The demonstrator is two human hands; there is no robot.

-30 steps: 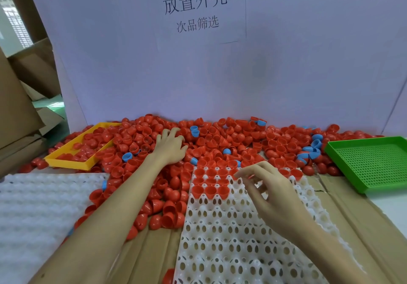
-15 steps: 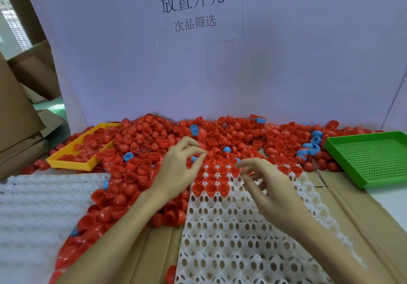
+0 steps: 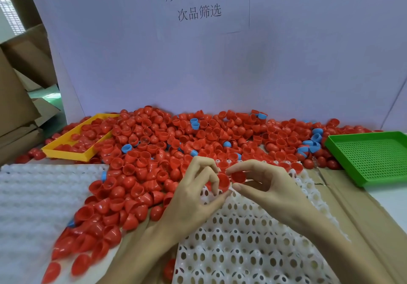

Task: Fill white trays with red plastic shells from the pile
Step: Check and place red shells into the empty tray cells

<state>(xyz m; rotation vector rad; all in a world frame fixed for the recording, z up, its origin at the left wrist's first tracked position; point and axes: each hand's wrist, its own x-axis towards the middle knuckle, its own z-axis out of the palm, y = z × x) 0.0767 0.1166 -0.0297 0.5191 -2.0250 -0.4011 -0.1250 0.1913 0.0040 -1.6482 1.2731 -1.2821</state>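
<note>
I hold both hands just above the far end of the white tray (image 3: 253,239), so each shell drops straight into a socket. My left hand (image 3: 193,197) pinches a red shell (image 3: 222,181) between curled fingers and thumb; my right hand (image 3: 264,186) pinches another shell (image 3: 239,177) the same way. The right one's open mouth seems to face me, dome pointing away toward the pile (image 3: 176,142) beyond the tray; the left one's axis I cannot tell.
</note>
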